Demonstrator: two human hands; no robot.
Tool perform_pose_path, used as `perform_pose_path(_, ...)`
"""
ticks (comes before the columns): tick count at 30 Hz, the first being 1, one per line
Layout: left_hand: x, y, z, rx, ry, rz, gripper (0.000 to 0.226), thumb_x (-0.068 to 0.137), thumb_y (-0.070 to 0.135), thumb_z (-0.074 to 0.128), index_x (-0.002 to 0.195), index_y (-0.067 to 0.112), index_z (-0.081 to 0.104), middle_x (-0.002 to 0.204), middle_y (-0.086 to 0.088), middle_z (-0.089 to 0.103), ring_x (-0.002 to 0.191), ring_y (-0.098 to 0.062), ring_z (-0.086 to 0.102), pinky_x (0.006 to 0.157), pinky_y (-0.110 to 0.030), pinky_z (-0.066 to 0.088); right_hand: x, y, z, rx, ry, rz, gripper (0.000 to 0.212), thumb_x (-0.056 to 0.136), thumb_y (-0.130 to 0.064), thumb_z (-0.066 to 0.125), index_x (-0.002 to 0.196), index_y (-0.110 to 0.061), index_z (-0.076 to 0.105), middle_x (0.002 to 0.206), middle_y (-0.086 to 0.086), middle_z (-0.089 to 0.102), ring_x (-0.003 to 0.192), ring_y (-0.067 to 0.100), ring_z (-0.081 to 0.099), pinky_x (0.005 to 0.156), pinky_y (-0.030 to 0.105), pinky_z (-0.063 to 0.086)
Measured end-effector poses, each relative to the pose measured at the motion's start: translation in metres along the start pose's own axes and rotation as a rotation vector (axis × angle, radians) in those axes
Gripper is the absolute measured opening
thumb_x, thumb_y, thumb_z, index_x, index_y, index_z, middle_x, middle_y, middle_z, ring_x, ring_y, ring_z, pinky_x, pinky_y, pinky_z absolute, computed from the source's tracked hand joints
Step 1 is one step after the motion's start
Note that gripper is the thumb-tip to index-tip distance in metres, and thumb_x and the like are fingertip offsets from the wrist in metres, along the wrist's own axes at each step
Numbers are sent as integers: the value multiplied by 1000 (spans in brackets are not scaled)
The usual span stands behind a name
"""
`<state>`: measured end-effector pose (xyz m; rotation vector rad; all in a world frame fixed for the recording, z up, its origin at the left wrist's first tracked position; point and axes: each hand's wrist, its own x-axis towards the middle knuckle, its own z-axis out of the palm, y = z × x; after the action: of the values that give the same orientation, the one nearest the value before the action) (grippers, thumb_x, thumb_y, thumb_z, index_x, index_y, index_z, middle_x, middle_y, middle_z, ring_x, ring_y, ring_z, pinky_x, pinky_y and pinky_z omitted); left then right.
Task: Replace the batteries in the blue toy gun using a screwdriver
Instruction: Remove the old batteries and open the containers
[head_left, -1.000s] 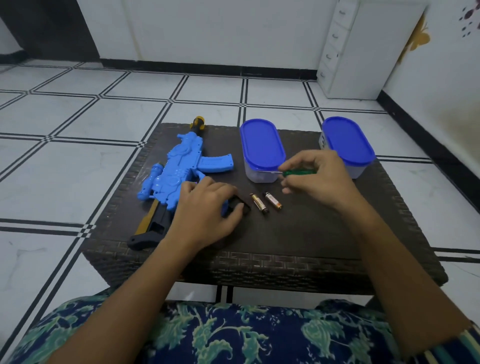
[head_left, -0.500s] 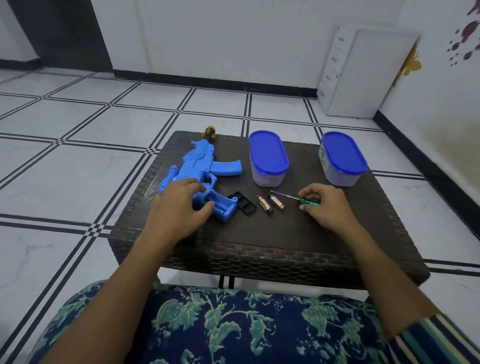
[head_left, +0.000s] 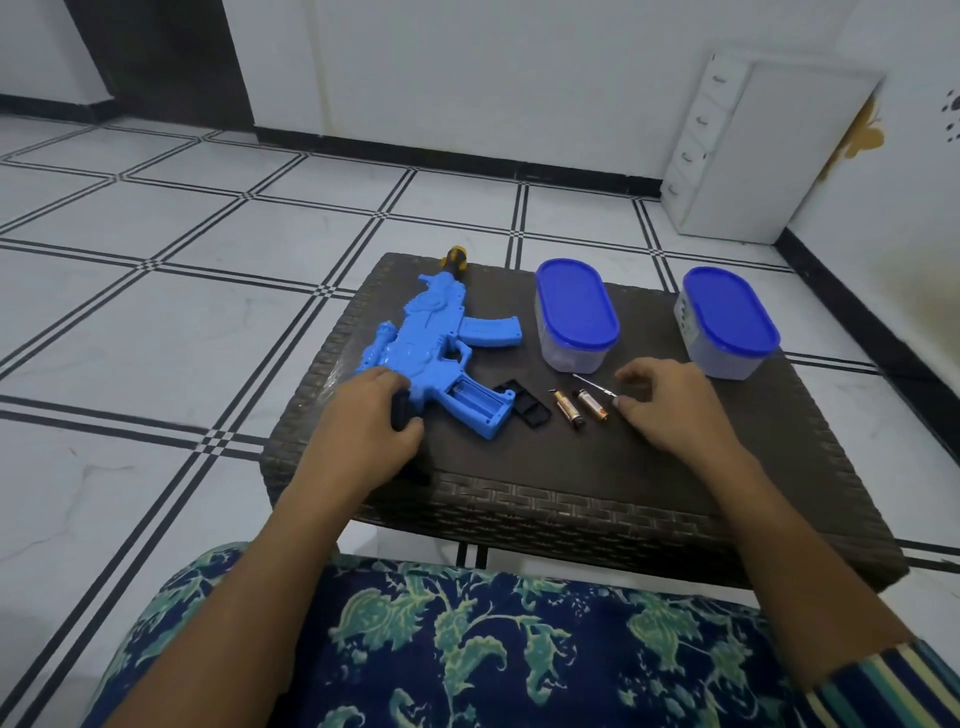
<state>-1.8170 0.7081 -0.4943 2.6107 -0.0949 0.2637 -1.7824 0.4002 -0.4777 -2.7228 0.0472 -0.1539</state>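
Left hand (head_left: 363, 421) grips the blue toy gun (head_left: 426, 338) by its black rear on the wicker table (head_left: 519, 499); its black battery cover (head_left: 525, 404) and two batteries (head_left: 566, 410) lie beside; right hand (head_left: 670, 405) curls over the screwdriver (head_left: 595, 385), grip unclear

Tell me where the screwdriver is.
Head view, right of centre: screwdriver lies between the left blue-lidded container and the loose batteries, its handle under the right hand.

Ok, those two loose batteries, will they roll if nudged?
Probably: the batteries are smooth cylinders lying on their sides. The table top looks flat, so they may not travel far. They lie side by side, so pushing one likely knocks the other.
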Motion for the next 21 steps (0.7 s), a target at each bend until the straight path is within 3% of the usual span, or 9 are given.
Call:
perform_pose_path(4, -1, -1, 0, -14, 57, -44, 42, 82, 26, 67, 121, 12, 59, 119, -7, 62, 110, -26, 56, 91, -34, 42, -10, -47, 7, 114, 112, -193, 28, 85, -21, 70, 113, -16, 70, 109, 1, 72, 99, 18, 66, 89, 37, 53)
perform_pose_path(8, -2, -1, 3, -37, 78, -81, 44, 84, 30, 65, 123, 11, 58, 118, -8, 63, 110, -27, 56, 88, -34, 43, -21, -92, 28, 192, 0, -343, 34, 86, -26, 71, 118, -17, 67, 116, -3, 70, 105, 12, 63, 93, 29, 51)
perform_pose_path(10, -3, -2, 4, -39, 114, -86, 37, 82, 31, 66, 113, 11, 61, 105, -7, 64, 101, -28, 58, 78, -34, 41, -23, -105, 42, 201, -63, -385, 39, 84, -31, 72, 120, -19, 65, 116, -3, 69, 105, 13, 63, 92, 34, 52)
perform_pose_path(12, -4, -2, 4, -26, 143, -88, 25, 80, 34, 67, 90, 13, 58, 80, 0, 56, 83, -26, 56, 64, -31, 33, -23, -112, 52, 161, -102, -399, 44, 82, -38, 72, 121, -21, 63, 116, -1, 68, 106, 16, 62, 91, 38, 52)
perform_pose_path(14, -4, -4, 7, -42, 163, -102, 27, 79, 38, 68, 81, 16, 51, 70, 5, 46, 72, -21, 51, 59, -29, 28, -20, -117, 58, 79, -119, -393, 48, 81, -43, 71, 123, -22, 60, 118, 0, 65, 108, 18, 59, 91, 40, 51)
perform_pose_path(18, -2, -7, 19, -63, 184, -121, 35, 76, 45, 66, 93, 16, 58, 83, 2, 60, 78, -18, 55, 61, -27, 34, -13, -125, 66, -20, -123, -345, 48, 84, -40, 67, 127, -24, 54, 121, 1, 63, 111, 20, 56, 89, 38, 50)
perform_pose_path(21, 1, -4, 23, -112, 224, -109, 30, 72, 34, 67, 93, 15, 56, 84, -2, 63, 81, -22, 57, 60, -25, 32, -11, -130, 73, 25, -80, -326, 41, 83, -32, 69, 120, -22, 55, 115, 4, 65, 106, 24, 59, 86, 39, 50)
